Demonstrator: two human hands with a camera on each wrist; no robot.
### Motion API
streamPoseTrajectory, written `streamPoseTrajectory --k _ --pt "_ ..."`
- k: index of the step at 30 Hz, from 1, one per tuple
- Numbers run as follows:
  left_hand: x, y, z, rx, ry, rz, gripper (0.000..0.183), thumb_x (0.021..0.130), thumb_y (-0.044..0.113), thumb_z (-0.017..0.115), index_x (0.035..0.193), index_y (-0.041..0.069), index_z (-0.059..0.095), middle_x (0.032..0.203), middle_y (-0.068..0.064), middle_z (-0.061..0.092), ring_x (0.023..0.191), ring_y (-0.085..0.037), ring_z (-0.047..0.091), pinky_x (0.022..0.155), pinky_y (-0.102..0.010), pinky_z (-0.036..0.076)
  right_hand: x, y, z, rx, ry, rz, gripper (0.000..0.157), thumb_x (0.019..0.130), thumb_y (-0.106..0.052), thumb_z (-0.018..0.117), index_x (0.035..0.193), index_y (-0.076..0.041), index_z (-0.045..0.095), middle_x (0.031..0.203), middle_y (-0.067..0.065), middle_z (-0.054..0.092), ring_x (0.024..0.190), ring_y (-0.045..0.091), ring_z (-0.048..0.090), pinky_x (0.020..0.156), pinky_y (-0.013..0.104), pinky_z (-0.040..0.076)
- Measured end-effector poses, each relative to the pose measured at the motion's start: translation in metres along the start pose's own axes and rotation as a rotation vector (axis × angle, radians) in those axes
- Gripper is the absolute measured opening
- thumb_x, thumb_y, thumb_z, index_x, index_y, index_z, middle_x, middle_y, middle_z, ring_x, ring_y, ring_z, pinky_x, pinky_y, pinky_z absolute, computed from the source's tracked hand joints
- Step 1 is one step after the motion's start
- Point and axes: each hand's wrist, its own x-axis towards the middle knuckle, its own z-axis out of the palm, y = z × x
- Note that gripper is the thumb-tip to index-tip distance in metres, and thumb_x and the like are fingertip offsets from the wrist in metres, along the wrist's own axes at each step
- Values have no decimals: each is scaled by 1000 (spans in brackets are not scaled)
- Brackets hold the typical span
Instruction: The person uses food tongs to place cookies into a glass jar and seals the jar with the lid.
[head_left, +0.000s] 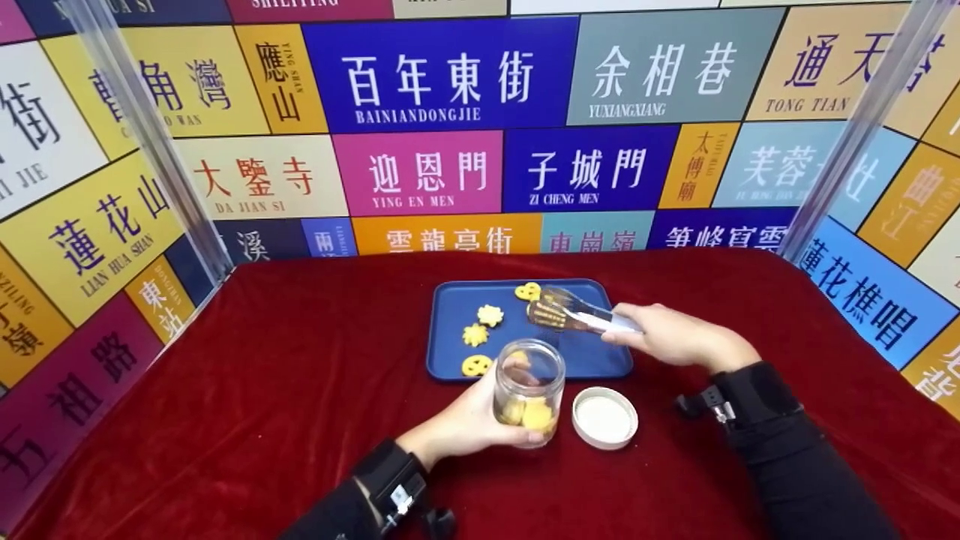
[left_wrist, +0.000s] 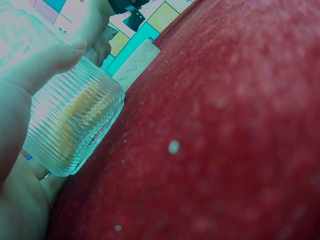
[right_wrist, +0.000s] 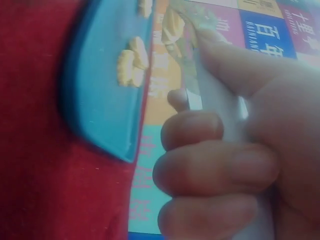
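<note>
Clear ribbed jar [head_left: 530, 394], yellow biscuits [head_left: 536, 415] inside, is held mouth-up before a blue rectangular plastic tray [head_left: 589, 354], fingers of the left hand [head_left: 466, 426] curled round it; shiny tongs [head_left: 574, 313] are gripped above the tray by the right hand [head_left: 666, 334]. Biscuit-picking seems in hand; whether one is pinched cannot be told. Gentle closing is probably needed.

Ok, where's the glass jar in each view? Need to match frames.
Head: glass jar low, just right of centre, in the left hand.
Left wrist: jar on the left side, tilted in frame, running off towards the upper-left corner.
Right wrist: not in it.
Shared landmark: red cloth, visible in all three.
</note>
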Motion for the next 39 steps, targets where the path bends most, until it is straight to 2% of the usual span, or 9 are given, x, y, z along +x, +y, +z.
streamPoseTrajectory --k 5,13,21,24,30,39 --pt "0 0 0 0 -3 1 90 83 11 91 154 6 36 138 -8 60 125 -22 63 107 -37 54 -8 -4 -14 31 37 -10 35 108 -46 61 120 -13 63 90 -1 61 81 17 57 75 36 46" --pt "0 -1 0 -1 -6 11 91 82 9 91 154 5 36 137 -8 62 124 -22 64 108 -37 54 -22 -18 -34 176 12 39 29 110 -42 59 122 -15 60 73 0 50 62 14 48 56 28 41" --pt "1 -1 1 3 -5 4 91 83 7 90 155 6 35 138 -8 62 124 -22 64 108 -36 53 -39 -44 -51 266 -30 -36 23 111 -34 59 123 -14 59 71 0 50 55 11 44 47 27 39" --pt "1 -2 0 -1 -7 5 91 84 7 90 155 5 34 138 -9 61 124 -22 64 108 -37 53 -45 -54 -54 259 -54 -75 22 111 -33 59 123 -15 59 70 -1 49 55 10 44 47 27 39" --pt "1 -1 0 4 -4 7 91 83 9 91 155 7 35 138 -8 60 124 -22 65 108 -37 53 -54 -67 -57 227 -116 -146 16 111 -35 59 113 -20 61 72 -3 51 55 7 44 46 27 39" --pt "1 -1 0 -16 -1 12 98 83 6 90 158 26 31 140 -8 58 125 -23 64 108 -39 53 -56 -76 -57 117 -142 -154 20 110 -44 58 107 -25 62 75 -9 52 58 6 47 54 26 42"
